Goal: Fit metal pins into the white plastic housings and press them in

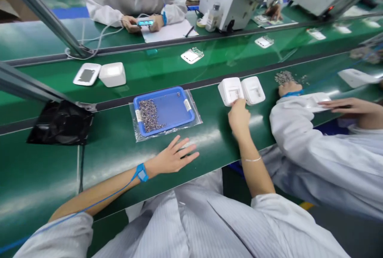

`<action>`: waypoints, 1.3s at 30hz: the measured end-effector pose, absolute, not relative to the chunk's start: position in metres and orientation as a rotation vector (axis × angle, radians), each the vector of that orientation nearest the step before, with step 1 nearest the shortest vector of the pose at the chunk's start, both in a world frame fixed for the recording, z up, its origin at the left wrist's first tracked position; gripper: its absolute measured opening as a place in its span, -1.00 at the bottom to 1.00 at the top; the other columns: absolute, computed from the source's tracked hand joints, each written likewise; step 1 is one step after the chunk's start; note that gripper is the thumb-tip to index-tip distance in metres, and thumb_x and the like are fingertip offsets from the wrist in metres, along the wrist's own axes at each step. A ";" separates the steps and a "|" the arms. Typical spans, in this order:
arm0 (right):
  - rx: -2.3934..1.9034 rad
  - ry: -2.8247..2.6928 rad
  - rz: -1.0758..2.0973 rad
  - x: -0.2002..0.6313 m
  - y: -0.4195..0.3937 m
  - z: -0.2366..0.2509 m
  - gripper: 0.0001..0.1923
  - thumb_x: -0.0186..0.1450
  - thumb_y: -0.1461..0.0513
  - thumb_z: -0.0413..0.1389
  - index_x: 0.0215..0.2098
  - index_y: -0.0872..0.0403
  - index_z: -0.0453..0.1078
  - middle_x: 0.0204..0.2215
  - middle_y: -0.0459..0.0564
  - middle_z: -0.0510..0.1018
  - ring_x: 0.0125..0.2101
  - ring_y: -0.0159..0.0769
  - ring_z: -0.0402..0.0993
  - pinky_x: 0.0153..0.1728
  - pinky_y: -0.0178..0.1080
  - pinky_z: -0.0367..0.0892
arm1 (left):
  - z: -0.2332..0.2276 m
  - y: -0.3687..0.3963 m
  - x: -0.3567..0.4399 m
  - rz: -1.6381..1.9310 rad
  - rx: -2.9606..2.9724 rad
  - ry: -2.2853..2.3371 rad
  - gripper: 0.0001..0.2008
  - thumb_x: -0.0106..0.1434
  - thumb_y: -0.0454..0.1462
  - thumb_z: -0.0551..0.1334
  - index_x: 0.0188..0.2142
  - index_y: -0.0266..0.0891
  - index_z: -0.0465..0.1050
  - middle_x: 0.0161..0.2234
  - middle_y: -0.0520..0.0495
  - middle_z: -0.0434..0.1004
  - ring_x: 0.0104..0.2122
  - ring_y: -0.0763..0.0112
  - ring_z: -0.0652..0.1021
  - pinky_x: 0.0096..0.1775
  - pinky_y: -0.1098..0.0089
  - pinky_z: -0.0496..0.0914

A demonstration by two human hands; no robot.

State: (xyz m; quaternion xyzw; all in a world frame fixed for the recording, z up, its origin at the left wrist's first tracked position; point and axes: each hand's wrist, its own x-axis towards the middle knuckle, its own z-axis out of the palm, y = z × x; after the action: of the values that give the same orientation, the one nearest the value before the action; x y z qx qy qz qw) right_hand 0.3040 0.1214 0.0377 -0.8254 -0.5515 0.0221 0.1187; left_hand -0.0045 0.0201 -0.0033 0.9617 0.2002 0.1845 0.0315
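Note:
My left hand point(175, 156) lies flat on the green bench with fingers spread and holds nothing; a blue strap circles its wrist. Just beyond it sits a blue tray point(175, 110) on a clear bag, with a heap of small screws point(149, 115) at its left side. My right hand point(238, 115) reaches forward and its fingertips touch the near edge of a white plastic housing point(229, 90). A second white housing point(253, 89) stands right beside it.
A co-worker's sleeve point(295, 130) and hand point(348, 105) work at my right near a pile of screws point(284, 77). Another person point(140, 22) sits across the belt. More white housings point(112, 74) lie on the belt; a black bag point(60, 122) sits at left, machines at the back.

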 end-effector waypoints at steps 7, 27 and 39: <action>-2.217 -1.787 0.201 0.254 0.036 0.027 -0.60 0.50 0.09 -0.23 0.12 0.09 0.26 -0.01 0.17 0.52 -0.17 -0.12 0.56 -0.30 -0.21 0.36 | 0.006 0.009 0.014 0.562 2.576 0.893 -0.39 0.41 -0.17 0.16 0.35 -0.26 0.01 0.41 -0.56 -0.23 0.43 -0.19 -0.10 0.31 -0.23 0.17; -1.703 -1.901 1.194 0.207 -0.018 0.070 -0.87 0.40 0.16 0.12 -0.22 0.00 0.49 -0.27 -0.18 0.64 -0.38 -0.44 0.50 -0.28 -0.35 0.28 | 0.009 0.017 0.014 0.466 2.375 0.935 -0.19 0.41 0.08 0.10 0.42 -0.30 -0.21 0.36 -0.42 0.08 0.40 -0.13 0.10 0.37 -0.18 0.03; -1.831 -2.244 0.688 0.206 -0.018 0.072 -0.82 0.38 0.21 0.10 -0.16 0.09 0.52 -0.28 -0.05 0.65 -0.39 -0.36 0.52 -0.39 -0.30 0.21 | 0.005 0.014 0.019 0.406 2.440 0.916 -0.17 0.41 0.13 0.03 0.41 -0.42 -0.09 0.39 -0.40 0.05 0.42 -0.13 0.02 0.40 -0.10 -0.17</action>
State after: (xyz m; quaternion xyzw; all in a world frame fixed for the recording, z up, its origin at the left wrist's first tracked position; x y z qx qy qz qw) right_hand 0.2060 -0.0184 0.0720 -0.6130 -0.7513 0.2304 0.0821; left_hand 0.0187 0.0139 0.0052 0.8958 0.3363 0.1489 0.2494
